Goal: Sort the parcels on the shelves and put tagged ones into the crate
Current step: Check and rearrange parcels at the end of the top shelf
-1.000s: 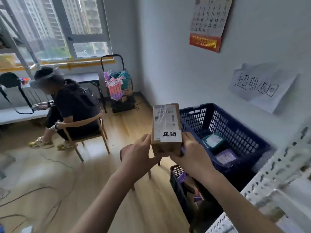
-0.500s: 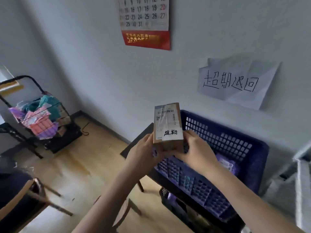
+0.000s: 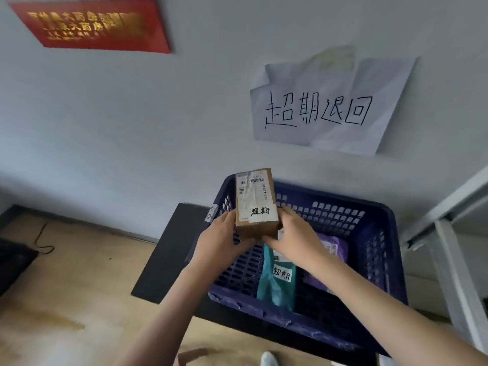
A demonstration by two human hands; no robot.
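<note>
The person held a small cardboard parcel with both hands, above the near-left part of a dark blue plastic crate. The left hand gripped the parcel's lower left side, with the fingers curled under and round it. The right hand gripped the lower right side in the same way, the thumb lying near the front face. The parcel stood nearly upright, its long side pointing up, and it was not touching the crate. On its front face there was a shipping label with barcodes, and under it a white tag with two handwritten characters.

The crate had walls with many small holes and stood on a dark flat board, close to the grey wall. Inside the crate lay a teal soft parcel with a similar handwritten white tag, and just beside it, to the right, a purple soft parcel. The two seemed to touch, but the person's right forearm covered part of them, so I could not tell it surely.

On the wall above the crate hung a crumpled white paper sign with four large handwritten characters. Higher and to the left was the red lower part of a wall calendar with gold letters, which were blurred. To the right of the crate stood a light metal shelf frame. The floor was of light wood.
</note>
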